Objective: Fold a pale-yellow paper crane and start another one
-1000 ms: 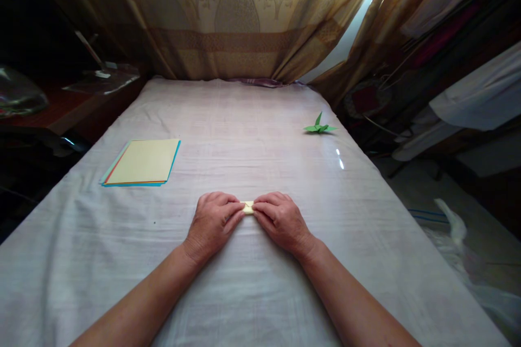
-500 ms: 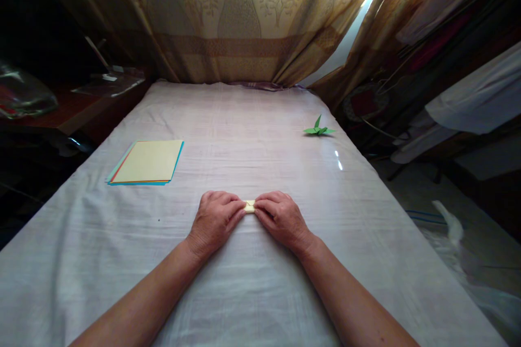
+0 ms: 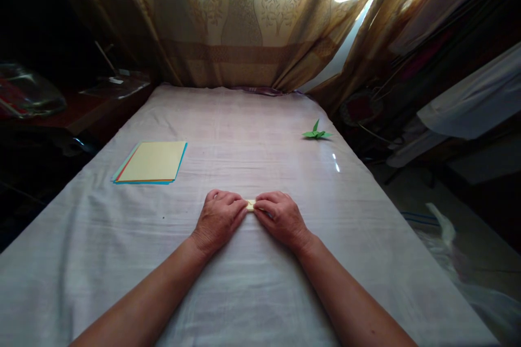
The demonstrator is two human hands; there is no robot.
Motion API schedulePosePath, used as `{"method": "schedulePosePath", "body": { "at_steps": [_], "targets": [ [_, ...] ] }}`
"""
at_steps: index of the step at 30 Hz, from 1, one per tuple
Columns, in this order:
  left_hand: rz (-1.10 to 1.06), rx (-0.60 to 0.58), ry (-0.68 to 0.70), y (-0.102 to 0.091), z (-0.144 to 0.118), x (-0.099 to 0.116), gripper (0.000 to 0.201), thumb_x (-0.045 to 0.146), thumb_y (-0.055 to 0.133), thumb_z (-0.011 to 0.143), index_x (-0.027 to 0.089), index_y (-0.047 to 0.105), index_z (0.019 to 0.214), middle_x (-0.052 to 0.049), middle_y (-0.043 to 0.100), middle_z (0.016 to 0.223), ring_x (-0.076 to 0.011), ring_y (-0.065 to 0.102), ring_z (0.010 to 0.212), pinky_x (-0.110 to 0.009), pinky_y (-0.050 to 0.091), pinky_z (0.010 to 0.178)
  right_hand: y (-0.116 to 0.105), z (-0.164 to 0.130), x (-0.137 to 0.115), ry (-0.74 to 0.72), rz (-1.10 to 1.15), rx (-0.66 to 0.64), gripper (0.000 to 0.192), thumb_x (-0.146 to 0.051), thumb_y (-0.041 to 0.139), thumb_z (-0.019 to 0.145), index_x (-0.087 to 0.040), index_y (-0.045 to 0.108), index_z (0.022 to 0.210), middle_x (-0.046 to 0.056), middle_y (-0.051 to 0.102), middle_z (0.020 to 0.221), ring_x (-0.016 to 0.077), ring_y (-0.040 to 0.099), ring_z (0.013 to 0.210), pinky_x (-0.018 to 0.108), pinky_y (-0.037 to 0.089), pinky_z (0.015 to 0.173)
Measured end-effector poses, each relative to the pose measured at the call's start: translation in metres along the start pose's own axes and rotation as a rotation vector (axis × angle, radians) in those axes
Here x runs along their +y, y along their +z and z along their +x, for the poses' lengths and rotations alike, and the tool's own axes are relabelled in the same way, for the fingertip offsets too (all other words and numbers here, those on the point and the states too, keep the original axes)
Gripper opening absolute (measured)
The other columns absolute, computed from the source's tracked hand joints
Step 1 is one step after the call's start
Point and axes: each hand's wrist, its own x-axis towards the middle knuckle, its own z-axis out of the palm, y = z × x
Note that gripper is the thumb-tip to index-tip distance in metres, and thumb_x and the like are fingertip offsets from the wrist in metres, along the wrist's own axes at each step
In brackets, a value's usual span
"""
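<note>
A narrow strip of folded pale yellow paper [image 3: 251,205] lies low on the white cloth, between my two hands. My left hand [image 3: 220,216] pinches its left end with thumb and fingers. On the right end, my right hand [image 3: 281,217] is closed in the same way. Only a short middle piece of the paper shows; both ends are hidden under my fingers. Left of my hands and farther back lies a stack of square coloured paper [image 3: 153,161], a pale yellow sheet on top with blue, red and green edges showing. A green folded paper figure [image 3: 317,132] stands at the back right.
The white cloth [image 3: 244,282] covers a wide, slightly wrinkled surface. Behind it hangs a patterned curtain [image 3: 244,49]. A dark side table with plastic bags [image 3: 118,85] borders the left, and hanging clothes [image 3: 476,97] border the right.
The camera view has tilted and shifted slightly. Both hands keep hold of the paper strip, and the fingertips have come a little closer together over it.
</note>
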Motion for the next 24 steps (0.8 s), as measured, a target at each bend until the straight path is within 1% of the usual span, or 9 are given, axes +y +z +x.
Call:
{"method": "schedulePosePath", "body": {
  "at_steps": [6, 9, 12, 17, 24],
  "targets": [
    [-0.006, 0.011, 0.003, 0.001, 0.000, 0.001, 0.013, 0.027, 0.056, 0.093, 0.023, 0.067, 0.092, -0.002, 0.071, 0.094, -0.0200, 0.061, 0.090, -0.039, 0.037, 0.087, 0.003, 0.003, -0.003, 0.106, 0.022, -0.012, 0.010, -0.019, 0.062, 0.085, -0.024, 0.071, 0.082, 0.003, 0.072, 0.096, 0.0184, 0.063, 0.090, 0.032, 0.045, 0.085],
    [-0.006, -0.009, -0.009, 0.000, 0.000, 0.001, 0.012, 0.027, 0.056, 0.093, 0.023, 0.067, 0.092, -0.003, 0.071, 0.095, -0.0205, 0.061, 0.091, -0.040, 0.037, 0.088, 0.004, 0.004, -0.004, 0.135, 0.030, -0.027, 0.010, -0.019, 0.062, 0.085, -0.024, 0.070, 0.080, 0.003, 0.072, 0.095, 0.0183, 0.063, 0.090, 0.032, 0.045, 0.086],
    [-0.018, -0.032, -0.026, 0.000, 0.000, 0.001, 0.012, 0.027, 0.057, 0.091, 0.023, 0.068, 0.094, -0.003, 0.071, 0.096, -0.0214, 0.060, 0.092, -0.041, 0.036, 0.089, 0.002, 0.005, -0.006, 0.131, 0.029, -0.028, 0.008, -0.023, 0.063, 0.085, -0.024, 0.069, 0.079, 0.003, 0.072, 0.095, 0.0187, 0.063, 0.090, 0.033, 0.045, 0.085],
    [-0.061, -0.030, -0.065, -0.001, 0.001, 0.003, 0.011, 0.025, 0.060, 0.089, 0.023, 0.068, 0.095, -0.004, 0.070, 0.097, -0.0217, 0.060, 0.093, -0.041, 0.037, 0.088, -0.001, 0.004, -0.010, 0.106, -0.018, -0.028, 0.006, -0.026, 0.067, 0.083, -0.023, 0.067, 0.078, 0.004, 0.072, 0.094, 0.0194, 0.063, 0.089, 0.033, 0.044, 0.083],
    [-0.085, -0.025, -0.098, -0.001, 0.001, 0.004, 0.011, 0.026, 0.063, 0.086, 0.024, 0.068, 0.095, -0.003, 0.070, 0.097, -0.0222, 0.059, 0.095, -0.040, 0.038, 0.088, 0.002, 0.005, -0.009, 0.103, -0.037, -0.024, 0.010, -0.025, 0.061, 0.088, -0.022, 0.067, 0.080, 0.004, 0.071, 0.094, 0.0194, 0.062, 0.090, 0.032, 0.042, 0.083]
  ]
}}
